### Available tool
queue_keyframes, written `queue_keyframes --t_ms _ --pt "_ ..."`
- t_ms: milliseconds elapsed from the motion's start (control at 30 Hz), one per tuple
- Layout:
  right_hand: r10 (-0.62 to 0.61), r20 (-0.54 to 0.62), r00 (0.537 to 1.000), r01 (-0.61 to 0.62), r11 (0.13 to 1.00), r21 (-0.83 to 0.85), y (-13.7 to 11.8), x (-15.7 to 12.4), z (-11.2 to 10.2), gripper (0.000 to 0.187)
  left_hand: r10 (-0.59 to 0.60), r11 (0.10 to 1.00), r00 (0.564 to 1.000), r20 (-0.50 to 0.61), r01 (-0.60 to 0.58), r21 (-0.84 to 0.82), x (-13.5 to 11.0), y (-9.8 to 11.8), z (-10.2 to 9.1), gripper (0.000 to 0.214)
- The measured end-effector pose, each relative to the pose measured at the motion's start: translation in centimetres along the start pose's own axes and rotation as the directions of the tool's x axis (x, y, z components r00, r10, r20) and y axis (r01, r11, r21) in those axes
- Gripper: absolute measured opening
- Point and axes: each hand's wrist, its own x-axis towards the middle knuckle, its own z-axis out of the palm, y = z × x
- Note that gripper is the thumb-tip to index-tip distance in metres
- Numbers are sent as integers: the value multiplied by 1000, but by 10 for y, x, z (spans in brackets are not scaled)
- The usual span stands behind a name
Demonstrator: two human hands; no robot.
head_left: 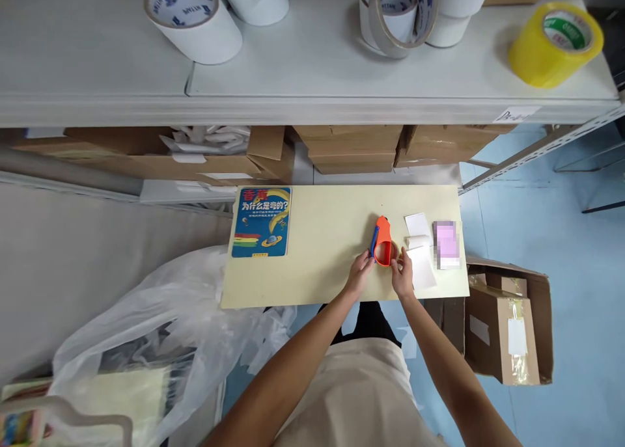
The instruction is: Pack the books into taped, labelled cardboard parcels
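An orange tape dispenser [383, 241] with a blue side lies on a pale yellow board [322, 252]. My left hand [360, 271] touches its near left side with curled fingers. My right hand [401, 272] pinches at its near right side, by the tape roll. Both hands seem to grip the dispenser. White paper slips [420, 252] lie just to the right of it, and a pink blurred card [446, 244] beyond them. A blue children's book [262, 222] lies flat at the board's far left corner.
Above runs a grey shelf [312, 89] carrying white tape rolls [195, 17] and a yellow tape roll [555, 42]. Cardboard boxes [351, 149] are stacked under it. An open cardboard box [508, 330] stands on the blue floor at right. A clear plastic bag [146, 343] lies at left.
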Motion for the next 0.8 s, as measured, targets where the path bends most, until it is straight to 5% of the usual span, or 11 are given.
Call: queue_keyframes --t_ms 200,333,433,633,700,800 --pt "-52 -70 996 49 998 -37 -19 -9 -10 61 -54 998 995 -78 51 -38 -11 -10 -19 55" --pt "-251 -99 963 236 961 -145 -50 -20 -20 58 3 990 992 -123 14 140 -35 -10 -66 53" --pt "-397 -39 917 386 908 -161 -77 -25 -8 54 38 975 980 -194 6 221 -61 -2 -116 46" --pt "-523 353 776 575 816 -55 -134 -52 88 45 109 976 922 -373 -27 217 -123 11 -224 35" --pt "-509 532 677 621 783 -41 -152 -74 132 42 118 978 892 -436 -29 206 -144 8 -262 32" --pt "-411 789 457 709 704 -44 -174 -120 197 37 109 985 832 -544 -17 171 -174 -6 -323 28"
